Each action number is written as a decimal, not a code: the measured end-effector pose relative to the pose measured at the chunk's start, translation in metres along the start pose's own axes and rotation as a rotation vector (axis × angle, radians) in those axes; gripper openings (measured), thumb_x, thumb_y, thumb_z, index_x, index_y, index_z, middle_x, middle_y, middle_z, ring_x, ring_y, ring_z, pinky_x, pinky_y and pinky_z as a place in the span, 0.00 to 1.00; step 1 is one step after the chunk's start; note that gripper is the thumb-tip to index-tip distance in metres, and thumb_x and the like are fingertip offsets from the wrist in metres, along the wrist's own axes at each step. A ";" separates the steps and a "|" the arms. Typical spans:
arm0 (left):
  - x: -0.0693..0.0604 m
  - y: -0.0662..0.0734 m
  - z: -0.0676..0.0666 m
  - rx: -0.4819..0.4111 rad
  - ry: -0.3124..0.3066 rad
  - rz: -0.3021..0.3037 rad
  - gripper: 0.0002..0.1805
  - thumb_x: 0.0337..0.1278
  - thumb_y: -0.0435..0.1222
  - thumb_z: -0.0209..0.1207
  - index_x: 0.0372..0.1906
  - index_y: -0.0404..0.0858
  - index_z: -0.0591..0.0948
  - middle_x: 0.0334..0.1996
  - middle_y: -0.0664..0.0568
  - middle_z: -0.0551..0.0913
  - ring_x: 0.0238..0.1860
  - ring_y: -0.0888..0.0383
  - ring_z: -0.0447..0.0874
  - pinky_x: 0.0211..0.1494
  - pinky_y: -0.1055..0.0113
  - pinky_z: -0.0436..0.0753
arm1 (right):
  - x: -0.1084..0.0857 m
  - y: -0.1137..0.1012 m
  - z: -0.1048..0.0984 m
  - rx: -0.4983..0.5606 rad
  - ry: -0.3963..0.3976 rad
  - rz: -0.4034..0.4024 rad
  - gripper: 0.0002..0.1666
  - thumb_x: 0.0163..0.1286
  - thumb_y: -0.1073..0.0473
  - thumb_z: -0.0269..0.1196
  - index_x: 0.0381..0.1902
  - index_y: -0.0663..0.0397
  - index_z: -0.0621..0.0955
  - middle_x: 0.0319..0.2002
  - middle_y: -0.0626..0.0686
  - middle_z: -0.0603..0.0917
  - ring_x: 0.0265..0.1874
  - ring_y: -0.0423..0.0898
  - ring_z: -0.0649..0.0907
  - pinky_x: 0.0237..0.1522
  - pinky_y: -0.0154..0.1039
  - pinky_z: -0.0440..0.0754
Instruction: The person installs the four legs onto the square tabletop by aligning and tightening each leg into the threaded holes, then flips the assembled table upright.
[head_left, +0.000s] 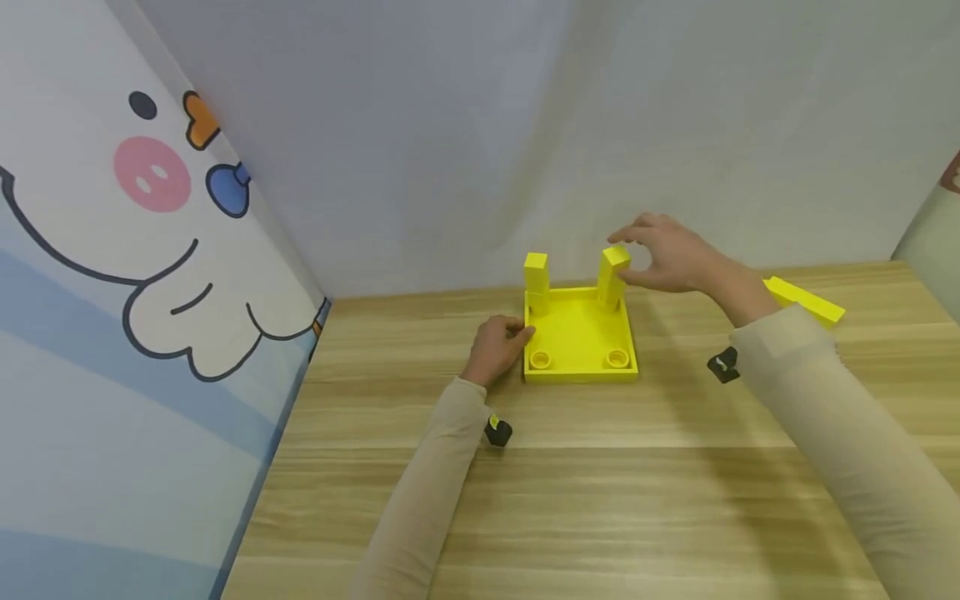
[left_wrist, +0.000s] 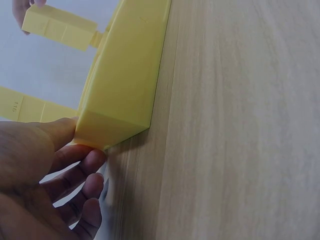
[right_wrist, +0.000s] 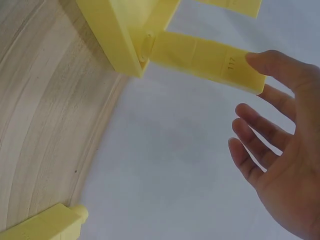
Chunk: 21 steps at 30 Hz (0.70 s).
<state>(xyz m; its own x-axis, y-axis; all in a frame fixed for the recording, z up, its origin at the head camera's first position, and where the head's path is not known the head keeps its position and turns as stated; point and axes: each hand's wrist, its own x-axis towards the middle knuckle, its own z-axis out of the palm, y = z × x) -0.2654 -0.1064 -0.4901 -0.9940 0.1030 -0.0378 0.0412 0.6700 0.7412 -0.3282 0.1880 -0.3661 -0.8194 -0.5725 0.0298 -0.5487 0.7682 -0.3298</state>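
A yellow square tray-like base (head_left: 577, 377) with a raised rim lies on the wooden table, round sockets showing at its two near corners. My left hand (head_left: 498, 347) pinches its left side between thumb and fingers. At the far left corner stands a yellow square post (head_left: 536, 275). Over the far right corner is another yellow post (head_left: 611, 279), tilted slightly, marked 117 in the right wrist view. My right hand (head_left: 667, 254) grips this post's upper end with thumb and forefinger, the other fingers loosely curled. In that view, the post's lower end meets a socket (right_wrist: 146, 46); how deep it sits cannot be seen.
More yellow post pieces (head_left: 806, 302) lie on the table at the right, partly behind the right forearm; one shows a round peg (right_wrist: 80, 213). A pale wall (head_left: 420, 167) rises behind the table's back edge. A cartoon-printed panel (head_left: 75, 333) stands at the left.
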 end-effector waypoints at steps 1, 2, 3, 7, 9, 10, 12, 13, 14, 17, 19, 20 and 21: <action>0.000 -0.001 0.000 0.000 0.001 0.000 0.21 0.73 0.43 0.58 0.58 0.32 0.84 0.56 0.40 0.87 0.58 0.45 0.85 0.63 0.51 0.82 | 0.000 0.001 0.000 0.004 -0.002 -0.006 0.31 0.70 0.52 0.65 0.68 0.56 0.76 0.62 0.66 0.76 0.60 0.64 0.74 0.62 0.66 0.72; 0.000 -0.001 0.001 0.001 0.002 0.001 0.21 0.73 0.43 0.58 0.59 0.32 0.84 0.56 0.40 0.87 0.57 0.45 0.85 0.63 0.51 0.82 | 0.001 0.001 0.000 0.007 -0.001 -0.012 0.31 0.71 0.52 0.65 0.68 0.56 0.77 0.62 0.65 0.76 0.61 0.64 0.74 0.63 0.67 0.72; 0.000 -0.002 0.001 0.000 0.004 0.002 0.21 0.73 0.43 0.58 0.59 0.32 0.84 0.56 0.40 0.87 0.57 0.45 0.85 0.62 0.51 0.82 | 0.001 0.001 0.000 0.007 -0.001 -0.017 0.30 0.71 0.52 0.65 0.68 0.55 0.77 0.62 0.65 0.76 0.62 0.65 0.74 0.63 0.67 0.72; 0.001 -0.003 0.001 -0.002 0.001 0.000 0.22 0.74 0.44 0.58 0.59 0.32 0.83 0.56 0.40 0.87 0.57 0.45 0.85 0.62 0.51 0.82 | 0.001 0.002 0.001 -0.002 0.007 -0.035 0.29 0.72 0.51 0.65 0.67 0.56 0.78 0.62 0.65 0.77 0.62 0.65 0.74 0.65 0.67 0.71; 0.001 -0.003 0.000 -0.004 0.001 0.000 0.21 0.73 0.44 0.58 0.59 0.32 0.83 0.55 0.40 0.87 0.56 0.45 0.85 0.62 0.51 0.82 | 0.001 0.001 0.001 -0.008 0.014 -0.034 0.29 0.72 0.51 0.65 0.67 0.56 0.78 0.62 0.65 0.78 0.63 0.65 0.74 0.65 0.66 0.71; 0.001 -0.003 0.000 -0.004 0.001 0.000 0.21 0.73 0.43 0.58 0.59 0.32 0.83 0.55 0.40 0.87 0.56 0.45 0.85 0.62 0.51 0.82 | 0.002 0.001 0.002 -0.009 0.018 -0.031 0.28 0.72 0.51 0.65 0.66 0.57 0.78 0.62 0.65 0.78 0.63 0.65 0.75 0.65 0.66 0.71; 0.001 -0.003 0.000 -0.007 0.003 0.003 0.21 0.73 0.43 0.58 0.59 0.32 0.84 0.55 0.40 0.87 0.56 0.45 0.85 0.62 0.51 0.82 | 0.001 0.001 0.002 -0.013 0.029 -0.024 0.28 0.73 0.50 0.65 0.65 0.58 0.79 0.61 0.65 0.79 0.62 0.65 0.75 0.66 0.65 0.71; 0.001 -0.003 0.000 -0.007 0.003 0.005 0.21 0.73 0.43 0.58 0.58 0.32 0.84 0.55 0.40 0.88 0.56 0.45 0.85 0.62 0.51 0.82 | 0.001 0.001 0.003 -0.012 0.037 -0.022 0.28 0.72 0.50 0.66 0.65 0.58 0.79 0.61 0.64 0.79 0.62 0.64 0.75 0.66 0.65 0.72; 0.001 -0.003 0.000 -0.009 0.004 0.005 0.20 0.73 0.43 0.58 0.58 0.32 0.84 0.54 0.40 0.88 0.55 0.45 0.85 0.61 0.51 0.82 | 0.001 0.001 0.004 -0.012 0.044 -0.019 0.28 0.72 0.50 0.66 0.64 0.59 0.80 0.60 0.64 0.79 0.62 0.64 0.76 0.66 0.65 0.72; 0.002 -0.003 -0.001 -0.010 0.006 0.006 0.20 0.73 0.43 0.58 0.57 0.33 0.85 0.54 0.40 0.88 0.55 0.45 0.85 0.61 0.51 0.82 | 0.002 0.002 0.006 -0.009 0.071 -0.015 0.27 0.71 0.50 0.67 0.62 0.61 0.81 0.59 0.64 0.81 0.60 0.64 0.77 0.67 0.64 0.72; 0.002 -0.003 -0.001 -0.010 0.007 0.006 0.20 0.73 0.43 0.58 0.57 0.33 0.85 0.54 0.40 0.88 0.56 0.45 0.85 0.62 0.51 0.82 | 0.003 0.001 0.008 -0.004 0.083 -0.011 0.27 0.71 0.50 0.67 0.61 0.62 0.81 0.58 0.64 0.82 0.60 0.63 0.77 0.67 0.63 0.72; 0.002 -0.003 -0.001 -0.011 0.007 0.006 0.20 0.73 0.43 0.58 0.57 0.33 0.85 0.54 0.40 0.88 0.56 0.45 0.85 0.62 0.51 0.82 | 0.003 0.001 0.009 -0.002 0.088 -0.008 0.27 0.71 0.50 0.67 0.60 0.62 0.82 0.58 0.64 0.82 0.60 0.63 0.77 0.67 0.63 0.72; 0.002 -0.003 -0.001 -0.011 0.007 0.006 0.20 0.73 0.43 0.58 0.57 0.33 0.85 0.54 0.40 0.88 0.56 0.45 0.85 0.62 0.50 0.82 | 0.003 0.000 0.010 0.000 0.093 -0.004 0.27 0.71 0.50 0.67 0.60 0.63 0.82 0.57 0.65 0.82 0.60 0.63 0.78 0.67 0.63 0.72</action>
<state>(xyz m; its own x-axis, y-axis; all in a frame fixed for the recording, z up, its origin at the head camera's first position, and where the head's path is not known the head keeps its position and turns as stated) -0.2671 -0.1088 -0.4913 -0.9944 0.1021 -0.0287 0.0464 0.6616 0.7485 -0.3290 0.1835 -0.3758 -0.8292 -0.5461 0.1187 -0.5518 0.7662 -0.3294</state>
